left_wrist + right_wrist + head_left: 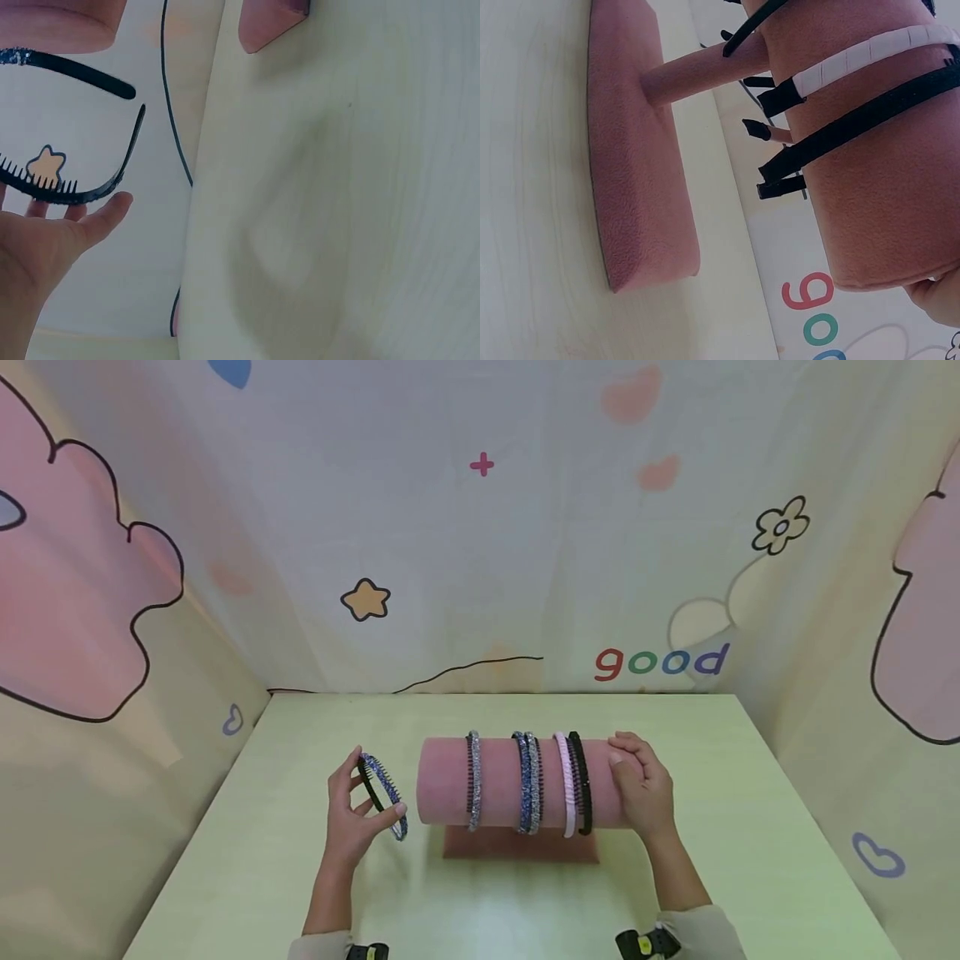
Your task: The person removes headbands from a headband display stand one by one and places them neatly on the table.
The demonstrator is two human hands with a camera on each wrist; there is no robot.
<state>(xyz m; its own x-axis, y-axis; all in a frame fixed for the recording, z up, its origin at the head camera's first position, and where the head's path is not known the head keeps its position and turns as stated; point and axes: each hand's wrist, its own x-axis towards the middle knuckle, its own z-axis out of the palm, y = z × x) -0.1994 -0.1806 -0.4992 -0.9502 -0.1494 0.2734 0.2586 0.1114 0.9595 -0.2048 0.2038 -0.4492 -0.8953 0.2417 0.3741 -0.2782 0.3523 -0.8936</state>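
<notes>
My left hand [348, 827] pinches a blue glittery headband [384, 779] with comb teeth between thumb and fingers, off the left end of a pink headband stand [442, 785]. The left wrist view shows the dark open ends of this headband [67, 198] above the palm. At the stand's right end, my right hand [647, 793] grips the padded roll, thumb on the front and fingers over the top. Along the roll sit a silver headband [475, 781], a blue one [524, 785] beside a grey glittery one [535, 785], then a pale pink one [567, 785] against a black one [581, 785].
Below the roll, the stand's pink base [521, 845] rests on a pale green table [247, 877]. A post [705, 71] joins base and roll. Printed fabric walls [480, 543] enclose the table at the back and both sides.
</notes>
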